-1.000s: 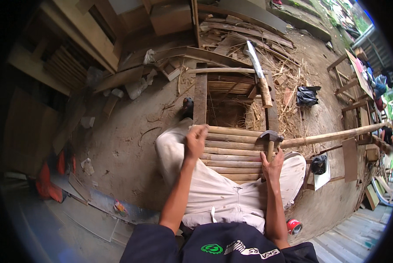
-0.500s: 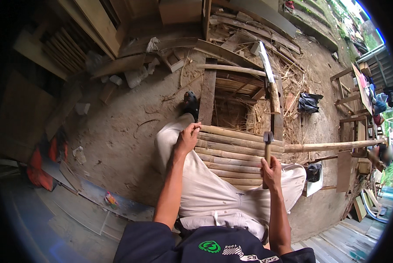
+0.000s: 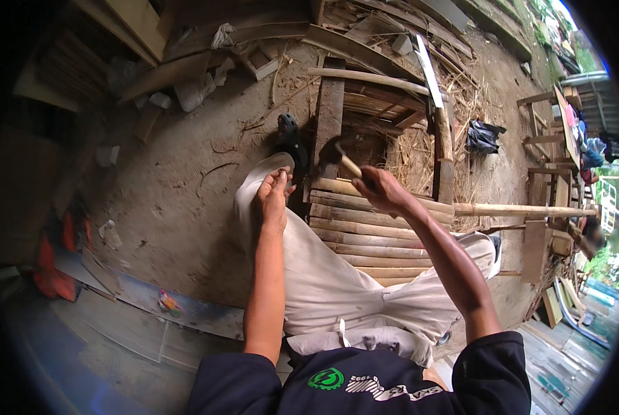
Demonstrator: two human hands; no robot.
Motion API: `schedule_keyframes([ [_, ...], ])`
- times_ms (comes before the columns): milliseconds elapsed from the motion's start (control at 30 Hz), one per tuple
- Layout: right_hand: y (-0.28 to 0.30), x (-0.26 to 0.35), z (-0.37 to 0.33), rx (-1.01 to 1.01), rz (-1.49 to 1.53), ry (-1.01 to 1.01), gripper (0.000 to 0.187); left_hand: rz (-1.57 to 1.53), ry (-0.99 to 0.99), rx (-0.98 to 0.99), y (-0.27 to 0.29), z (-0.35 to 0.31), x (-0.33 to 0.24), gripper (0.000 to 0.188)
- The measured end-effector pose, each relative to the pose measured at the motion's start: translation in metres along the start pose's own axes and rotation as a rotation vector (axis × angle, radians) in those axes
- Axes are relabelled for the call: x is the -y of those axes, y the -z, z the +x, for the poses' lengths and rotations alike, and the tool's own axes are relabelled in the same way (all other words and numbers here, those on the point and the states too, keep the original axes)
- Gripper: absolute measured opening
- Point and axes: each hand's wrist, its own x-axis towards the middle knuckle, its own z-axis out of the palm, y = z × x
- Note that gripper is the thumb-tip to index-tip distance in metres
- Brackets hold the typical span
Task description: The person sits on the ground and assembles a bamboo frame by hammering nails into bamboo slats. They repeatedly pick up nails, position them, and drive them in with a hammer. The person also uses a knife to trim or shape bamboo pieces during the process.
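My right hand (image 3: 384,190) is wrapped round the handle of a hammer (image 3: 350,166). The hammer's dark head is over the far left corner of a row of bamboo poles (image 3: 364,225), near the frame's left plank. To the left of the poles, above my left knee, my left hand (image 3: 275,194) is raised with its fingertips pinched together. Whatever those fingers hold, if anything, is too small to make out. The poles lie side by side across a wooden frame (image 3: 329,104), between my spread legs.
A handsaw (image 3: 428,69) rests on the frame's far right corner. One long bamboo pole (image 3: 523,210) sticks out to the right. Beside the frame lies a black plastic bag (image 3: 485,136). Scrap wood (image 3: 392,28) is heaped beyond, and an orange item (image 3: 53,266) lies at far left.
My right hand has swung the hammer up and left from the right side of the poles to their far left corner. My left hand has come off the pole end and moved left.
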Motion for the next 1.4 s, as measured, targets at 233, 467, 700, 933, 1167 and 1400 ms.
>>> schedule_keyframes([
  [233,0.011,-0.002,0.015,0.146,-0.067,0.061,0.038,-0.013,0.003,0.037,0.001,0.006,-0.004,0.015],
  [467,0.011,-0.002,0.018,0.125,-0.156,0.110,0.041,0.149,-0.127,-0.010,-0.004,0.013,0.010,0.017],
  [700,-0.020,-0.026,0.000,0.111,0.199,-0.056,0.039,0.284,-0.299,-0.061,-0.033,0.001,0.032,0.014],
  [933,-0.069,-0.055,-0.010,-0.217,0.362,0.088,0.037,0.574,-0.375,-0.223,-0.048,-0.021,0.042,0.020],
  [1167,-0.084,-0.088,-0.053,-0.254,0.798,-0.115,0.029,0.644,-0.538,-0.165,-0.042,-0.018,0.049,0.020],
  [1400,-0.080,-0.097,-0.059,-0.379,0.568,0.048,0.035,0.846,-0.708,-0.106,-0.041,-0.013,0.048,0.019],
])
